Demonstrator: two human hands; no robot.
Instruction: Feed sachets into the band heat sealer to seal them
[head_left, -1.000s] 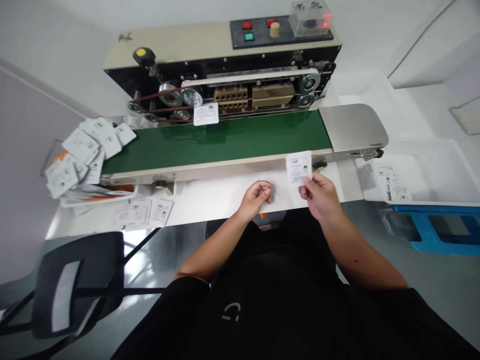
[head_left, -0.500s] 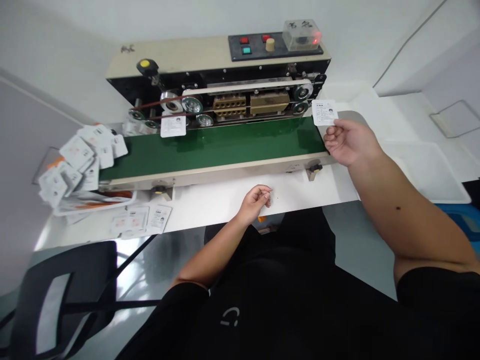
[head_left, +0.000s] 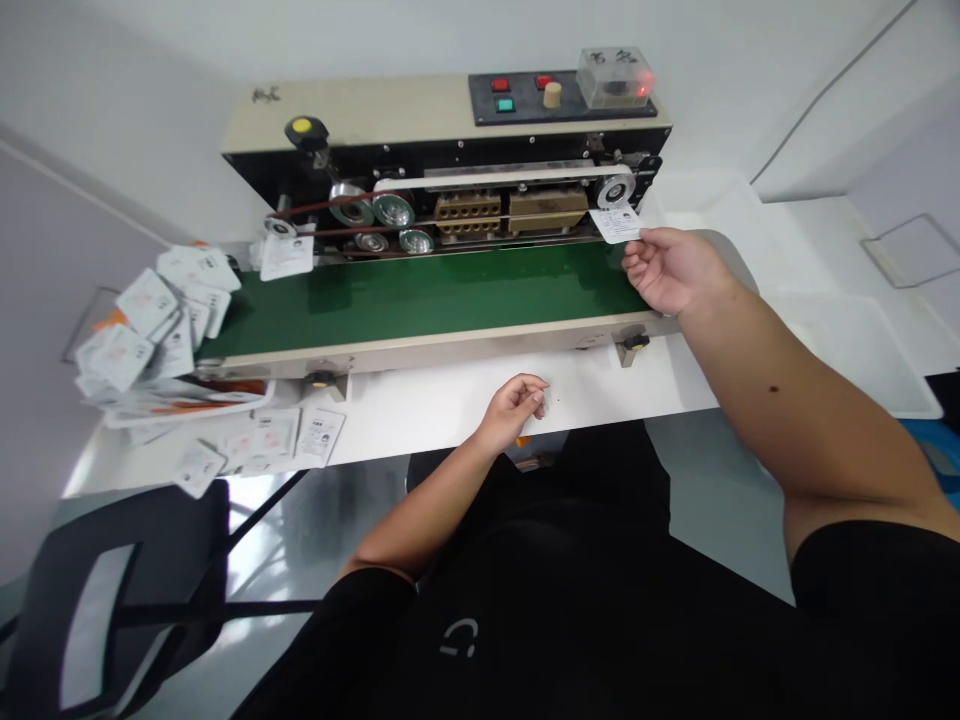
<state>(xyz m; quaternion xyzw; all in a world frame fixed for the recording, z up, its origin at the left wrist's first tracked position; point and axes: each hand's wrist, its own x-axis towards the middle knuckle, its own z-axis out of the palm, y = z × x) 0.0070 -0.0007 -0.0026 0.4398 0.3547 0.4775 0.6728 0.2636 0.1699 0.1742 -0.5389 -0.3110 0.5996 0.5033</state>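
- While a white table (head_left: 427,410) carried a cream-and-black band sealer (head_left: 450,105), a loose heap of white printed sachets (head_left: 154,325) lay unsealed-looking at its left end.
- One sachet (head_left: 286,257) hung by the left rollers, seemingly through.
- The right hand (head_left: 671,270) pinched another white sachet (head_left: 616,225) between closed fingers, above the green conveyor belt (head_left: 420,290)'s far right edge.
- The left hand (head_left: 514,412) curled loosely, holding nothing.

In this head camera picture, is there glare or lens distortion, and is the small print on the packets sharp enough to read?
Head view: wide-angle distortion swells the right arm near the frame edge; bright glare lies on the floor beside the black chair; the small print on the packet in the right hand is too blurred to read.
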